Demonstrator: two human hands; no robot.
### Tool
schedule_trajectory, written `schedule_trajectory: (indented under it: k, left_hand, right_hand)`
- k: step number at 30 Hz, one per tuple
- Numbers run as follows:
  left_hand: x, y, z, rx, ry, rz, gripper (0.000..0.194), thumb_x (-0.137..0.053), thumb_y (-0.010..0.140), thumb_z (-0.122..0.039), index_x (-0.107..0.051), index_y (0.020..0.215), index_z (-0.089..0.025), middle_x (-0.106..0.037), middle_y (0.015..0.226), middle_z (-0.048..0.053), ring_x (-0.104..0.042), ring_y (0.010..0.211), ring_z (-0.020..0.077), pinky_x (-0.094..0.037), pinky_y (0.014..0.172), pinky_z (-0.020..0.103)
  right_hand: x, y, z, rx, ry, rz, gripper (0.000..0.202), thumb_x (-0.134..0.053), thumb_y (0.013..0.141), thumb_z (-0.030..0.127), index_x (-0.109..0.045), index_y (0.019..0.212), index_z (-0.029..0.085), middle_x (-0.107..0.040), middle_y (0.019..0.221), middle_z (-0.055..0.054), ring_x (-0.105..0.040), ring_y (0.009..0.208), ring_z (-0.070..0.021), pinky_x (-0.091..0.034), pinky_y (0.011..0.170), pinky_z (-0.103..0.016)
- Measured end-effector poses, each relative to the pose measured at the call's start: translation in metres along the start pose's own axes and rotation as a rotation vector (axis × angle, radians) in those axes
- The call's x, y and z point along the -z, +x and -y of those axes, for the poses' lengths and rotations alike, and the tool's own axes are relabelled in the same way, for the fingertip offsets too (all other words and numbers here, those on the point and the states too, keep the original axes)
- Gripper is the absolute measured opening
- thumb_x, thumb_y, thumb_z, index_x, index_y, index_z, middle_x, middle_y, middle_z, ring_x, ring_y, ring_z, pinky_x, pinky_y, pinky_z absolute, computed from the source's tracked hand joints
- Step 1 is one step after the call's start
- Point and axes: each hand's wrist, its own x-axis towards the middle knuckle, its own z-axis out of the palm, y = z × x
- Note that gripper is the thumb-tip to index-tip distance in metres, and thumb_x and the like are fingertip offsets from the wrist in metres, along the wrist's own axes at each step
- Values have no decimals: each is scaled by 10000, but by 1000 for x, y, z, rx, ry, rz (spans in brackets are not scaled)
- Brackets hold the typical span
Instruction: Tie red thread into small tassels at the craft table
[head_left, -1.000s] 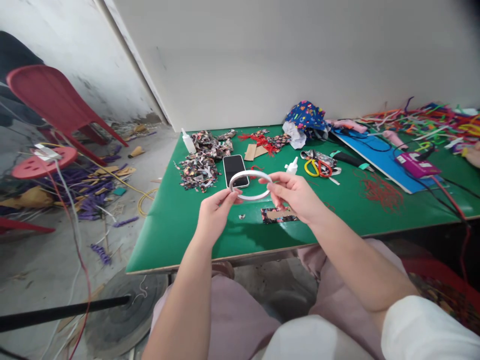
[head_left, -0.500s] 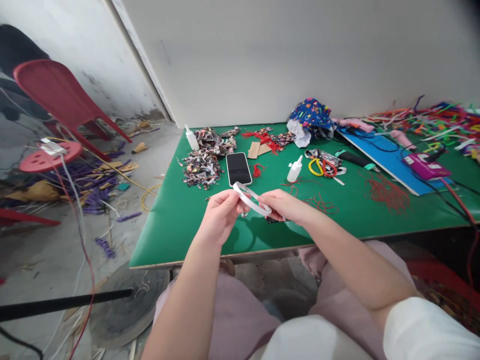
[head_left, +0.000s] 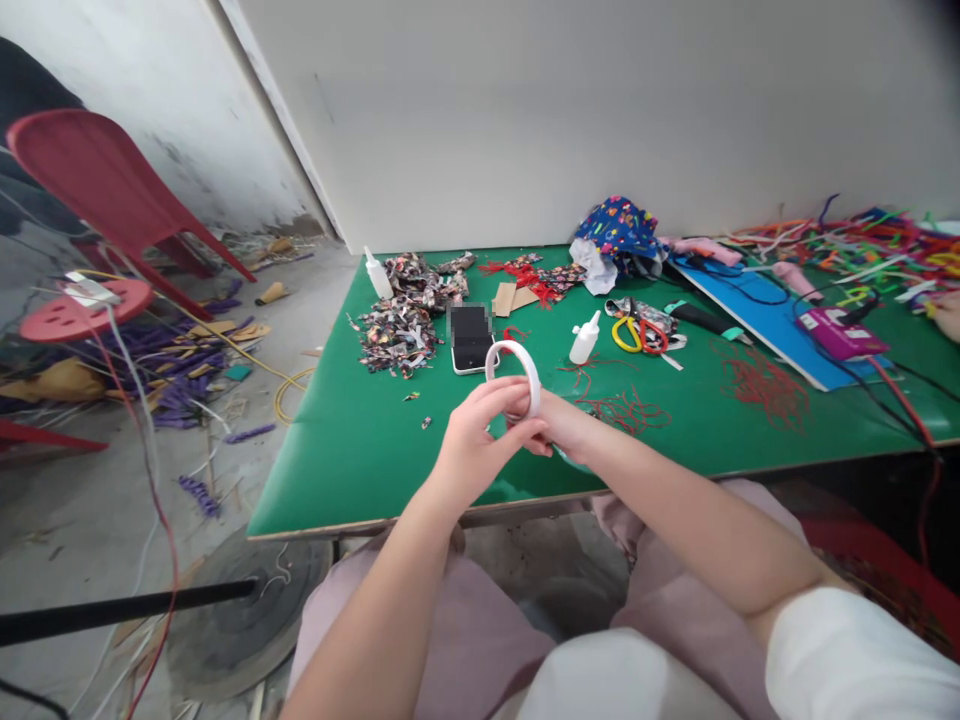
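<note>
A thin white hoop-shaped band [head_left: 535,376] stands tilted upward between my hands, above the green table. My left hand [head_left: 480,430] closes on its lower part, thumb and fingers bent toward the right hand. My right hand [head_left: 553,418] meets it there, its fingers mostly hidden behind the left hand and the band. Just beyond the band lies a phone [head_left: 472,352] with a dark screen. To the right stands a small white squeeze bottle [head_left: 585,340]. Under my right wrist shows a bit of something teal [head_left: 571,461] that I cannot make out.
Patterned fabric scraps [head_left: 397,330] heap at the table's left, beside another white bottle [head_left: 379,276]. Rightward lie scissors [head_left: 628,335], red threads [head_left: 765,385], a blue board [head_left: 757,320], a magenta box [head_left: 840,333] with cables and colourful strips [head_left: 862,250]. Another person's hand [head_left: 949,315] shows at the right edge.
The band has turned from lying nearly flat between both hands to standing up as an arch. My left hand has moved right, against the right hand. Another person's hand has appeared at the right edge.
</note>
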Motion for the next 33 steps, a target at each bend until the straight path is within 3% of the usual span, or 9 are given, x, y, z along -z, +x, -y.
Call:
schedule_trajectory:
  k: [3, 6, 7, 9, 11, 14, 17, 29, 33]
  left_hand:
    - [-5, -2, -2, -37, 136, 10, 177, -600, 783, -236, -674, 940, -200, -698, 948, 55, -622, 959, 193, -457, 921, 357]
    - [-4, -2, -3, -14, 185, -47, 171, -557, 815, -244, -686, 918, -200, -713, 906, 45, -645, 887, 178, -487, 873, 329]
    - [-2, -1, -3, 4, 196, -75, 170, -562, 813, -258, -690, 909, -199, -716, 907, 45, -649, 866, 174, -497, 849, 318]
    - [1, 0, -1, 15, 238, -127, 156, -583, 800, -278, -696, 877, -203, -722, 878, 38, -652, 826, 168, -502, 838, 316]
    - [3, 0, 2, -25, 295, -143, 139, -593, 794, -285, -700, 848, -214, -726, 831, 20, -649, 769, 155, -492, 861, 327]
    - [4, -1, 7, -159, 366, -112, 123, -597, 793, -278, -699, 839, -227, -718, 733, -11, -618, 628, 118, -476, 885, 326]
    - [2, -3, 9, -269, 419, -79, 124, -601, 792, -271, -692, 860, -220, -696, 664, -22, -586, 557, 99, -477, 870, 309]
    - [2, -3, 11, -342, 451, -67, 128, -598, 795, -237, -687, 883, -213, -702, 693, -2, -604, 618, 110, -463, 827, 290]
    - [3, -3, 1, -136, 342, 46, 178, -575, 807, -286, -685, 922, -206, -693, 728, 14, -600, 682, 132, -466, 715, 254]
  right_hand:
    - [0, -2, -2, 41, -47, 5, 183, -430, 743, 254, -481, 582, 182, -397, 341, 74, -348, 263, -68, -251, 280, -180]
    - [12, -11, 3, 82, -266, -91, 258, -418, 793, 292, -511, 583, 173, -449, 390, 45, -428, 337, -84, -324, 340, -199]
    - [17, -15, 5, 160, -365, -189, 266, -433, 806, 307, -534, 603, 169, -495, 442, 29, -467, 391, -88, -357, 382, -204]
    - [26, -26, 10, 416, -484, -525, 147, -493, 810, 293, -587, 840, 184, -605, 693, -3, -559, 605, -110, -430, 510, -219]
    - [31, -37, 14, 636, -505, -661, 197, -564, 789, 272, -542, 975, 210, -608, 917, -31, -576, 746, -128, -466, 564, -236]
    - [29, -48, 18, 883, -631, -541, 222, -601, 781, 214, -506, 980, 245, -589, 997, -35, -568, 859, -146, -496, 631, -263]
    - [24, -50, 21, 980, -815, -451, 193, -579, 802, 168, -498, 956, 251, -608, 931, -21, -565, 891, -159, -488, 721, -302]
    - [24, -49, 27, 846, -853, -438, 217, -575, 780, 81, -501, 918, 231, -582, 805, 16, -560, 782, -129, -447, 711, -260]
    - [24, -47, 28, 815, -820, -452, 175, -576, 788, 98, -513, 890, 226, -554, 759, 23, -549, 746, -120, -442, 684, -248]
